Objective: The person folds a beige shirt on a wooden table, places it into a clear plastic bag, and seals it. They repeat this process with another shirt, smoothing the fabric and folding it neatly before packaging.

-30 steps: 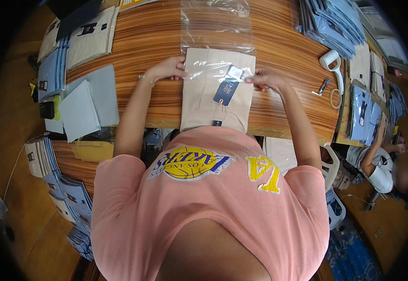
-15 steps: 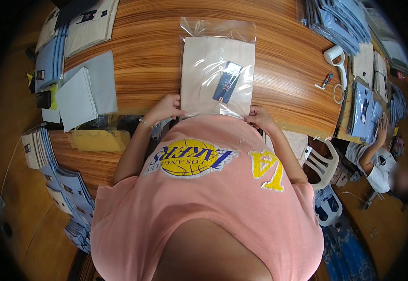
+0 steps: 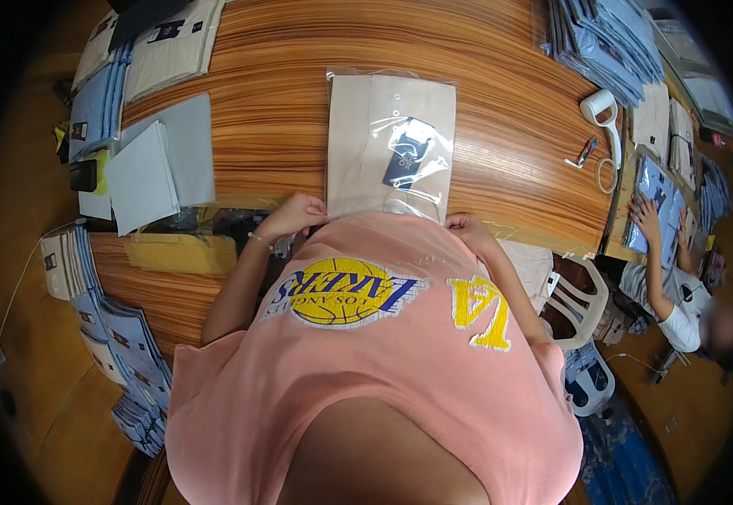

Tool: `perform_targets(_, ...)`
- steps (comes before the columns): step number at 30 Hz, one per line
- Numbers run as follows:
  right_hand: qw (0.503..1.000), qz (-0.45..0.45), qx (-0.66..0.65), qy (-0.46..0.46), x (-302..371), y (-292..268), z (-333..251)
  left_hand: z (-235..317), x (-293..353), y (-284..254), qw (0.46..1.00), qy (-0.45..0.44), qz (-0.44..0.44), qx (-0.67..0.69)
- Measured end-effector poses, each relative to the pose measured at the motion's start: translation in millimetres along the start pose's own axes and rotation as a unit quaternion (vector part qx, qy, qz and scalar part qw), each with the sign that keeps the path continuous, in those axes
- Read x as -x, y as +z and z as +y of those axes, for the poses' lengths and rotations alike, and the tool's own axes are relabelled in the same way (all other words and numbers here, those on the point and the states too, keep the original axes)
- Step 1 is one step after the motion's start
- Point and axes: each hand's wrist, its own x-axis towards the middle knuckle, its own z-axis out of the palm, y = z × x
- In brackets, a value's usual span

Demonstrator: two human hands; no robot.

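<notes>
A folded beige shirt [image 3: 358, 151] in a clear plastic bag lies on the wood-grain table in front of me. Through the film shows a dark blue hang tag [image 3: 407, 156], slightly tilted, on the right half of the shirt. My left hand [image 3: 299, 215] pinches the bag's near left corner, fingers closed. At the near right corner, my right hand [image 3: 466, 229] has its fingers closed on the bag too. The bag's near edge runs out of sight behind my pink top.
White sheets [image 3: 143, 177] and bagged shirts [image 3: 177, 46] lie left. At the far right stand a blue shirt stack [image 3: 606, 50], a white handheld device [image 3: 600, 105] and a tape ring [image 3: 606, 175]. A co-worker's hand [image 3: 646, 220] rests on bagged blue shirts.
The bag's far end has come nearer, and the loose film beyond the shirt is now only a narrow strip. The shirt's far edge sits slightly nearer. The co-worker's hand has shifted over the blue shirts.
</notes>
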Motion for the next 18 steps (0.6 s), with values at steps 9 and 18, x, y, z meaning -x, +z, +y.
perform_targets(9,0.997,-0.019,-0.057,0.040,6,12,-21,9,-7,10,0.998,0.030,0.045,0.018)
perform_targets(18,0.992,0.103,0.053,-0.054,-32,-6,-111,66,-41,-30,0.982,0.108,0.153,0.009)
